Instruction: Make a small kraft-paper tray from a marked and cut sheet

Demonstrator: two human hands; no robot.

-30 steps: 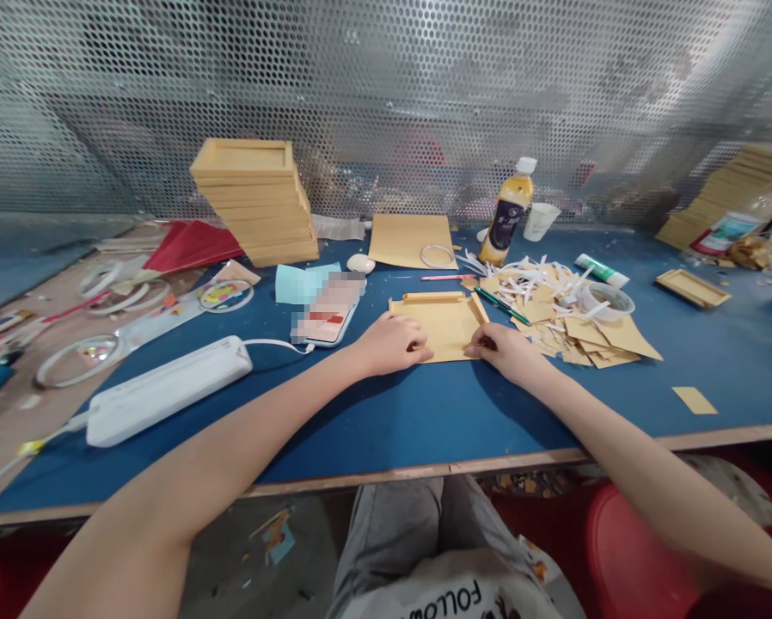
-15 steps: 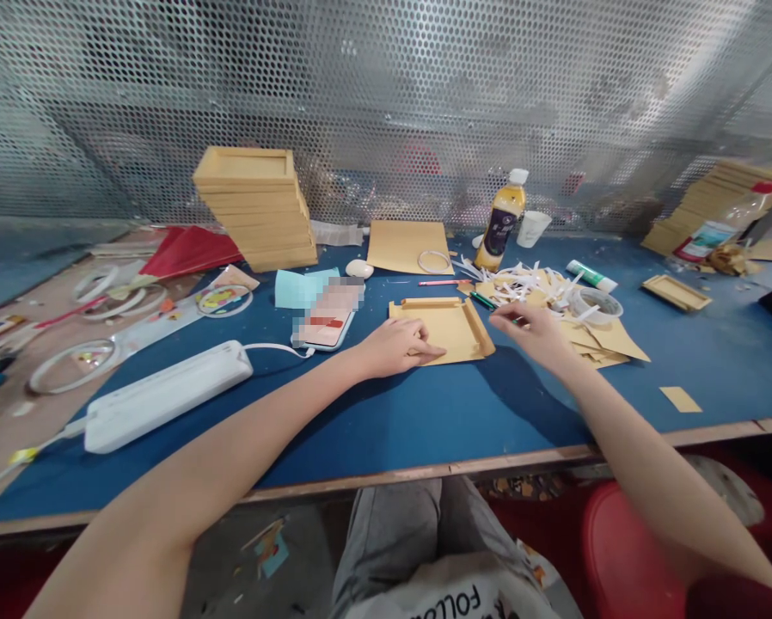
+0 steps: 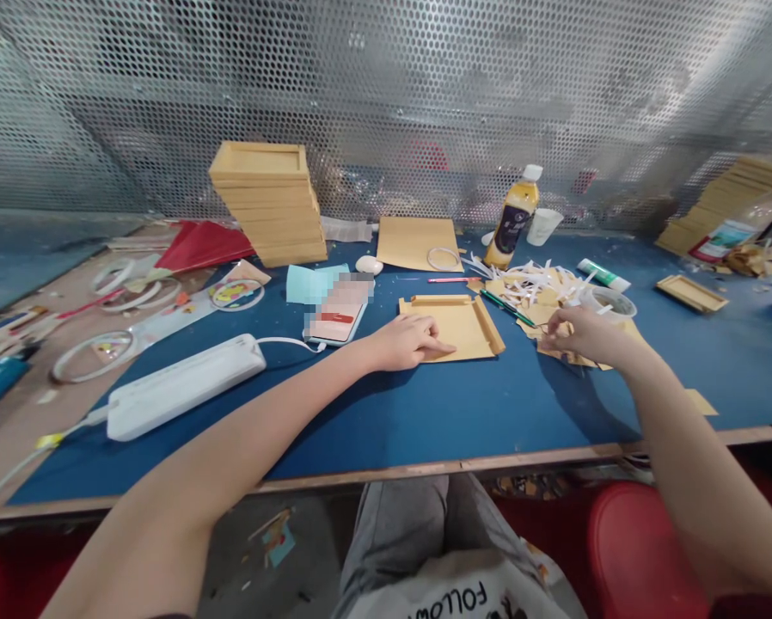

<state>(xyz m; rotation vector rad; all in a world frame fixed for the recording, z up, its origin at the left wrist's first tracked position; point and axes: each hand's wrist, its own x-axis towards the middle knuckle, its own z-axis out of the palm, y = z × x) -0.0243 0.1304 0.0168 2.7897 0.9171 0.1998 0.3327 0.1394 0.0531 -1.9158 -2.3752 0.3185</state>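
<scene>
A tan cardboard tray (image 3: 467, 331) with folded edges lies on the blue tabletop in front of me. My left hand (image 3: 412, 341) rests on its left side, index finger stretched out along the bottom of the tray and the other fingers loosely bent. To the right, my right hand (image 3: 572, 334) is over the front of a pile of cardboard pieces (image 3: 534, 316), fingers and thumb pinched together. What lies between those fingertips is too small to make out. A green pen (image 3: 505, 307) lies between the tray and the right hand.
A tall stack of cardboard trays (image 3: 270, 215) stands behind left. Near it lie a phone (image 3: 340, 314) and a white power strip (image 3: 186, 387). A drink bottle (image 3: 513, 219), paper cup (image 3: 544, 227), white strips (image 3: 541, 279) and tape roll (image 3: 618, 303) are at right.
My right hand has moved right, from beside the tray and pen to the cardboard pile. My left hand stays on the tray. The whole view has shifted slightly.
</scene>
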